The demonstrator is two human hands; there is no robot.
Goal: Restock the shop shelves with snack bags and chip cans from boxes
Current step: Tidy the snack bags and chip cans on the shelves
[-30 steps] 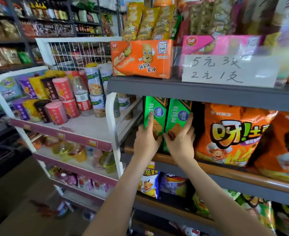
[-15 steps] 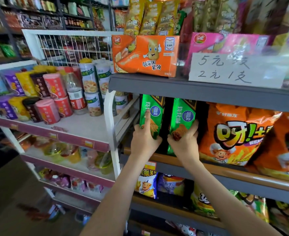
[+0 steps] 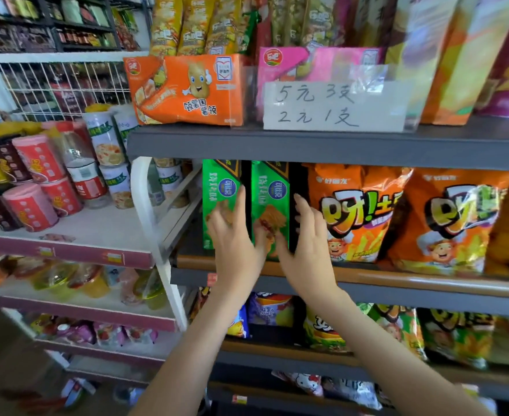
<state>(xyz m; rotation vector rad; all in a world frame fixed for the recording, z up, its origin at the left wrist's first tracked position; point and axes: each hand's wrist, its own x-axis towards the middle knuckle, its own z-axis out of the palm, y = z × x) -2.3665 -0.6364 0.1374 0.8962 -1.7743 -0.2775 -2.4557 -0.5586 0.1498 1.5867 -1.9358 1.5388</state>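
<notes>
Two green snack boxes stand upright side by side on the middle shelf [image 3: 412, 279], the left box [image 3: 218, 187] and the right box [image 3: 269, 190] a narrow gap apart. My left hand [image 3: 235, 247] lies with straight fingers against the front of the left box, near the gap. My right hand [image 3: 307, 244] has its straight fingers along the dark right side of the right box and its thumb low on the box's front. Both hands are slightly blurred.
Orange chip bags [image 3: 358, 211] fill the shelf to the right of the boxes. An orange carton [image 3: 187, 88] and a handwritten price sign [image 3: 334, 105] sit on the shelf above. A white rack [image 3: 145, 202] on the left holds chip cans [image 3: 37, 163]. More snack bags [image 3: 325, 328] are below.
The two boxes now stand straighter and farther back. My right hand's curled fingers have straightened along the box's side, and both hands sit a little lower.
</notes>
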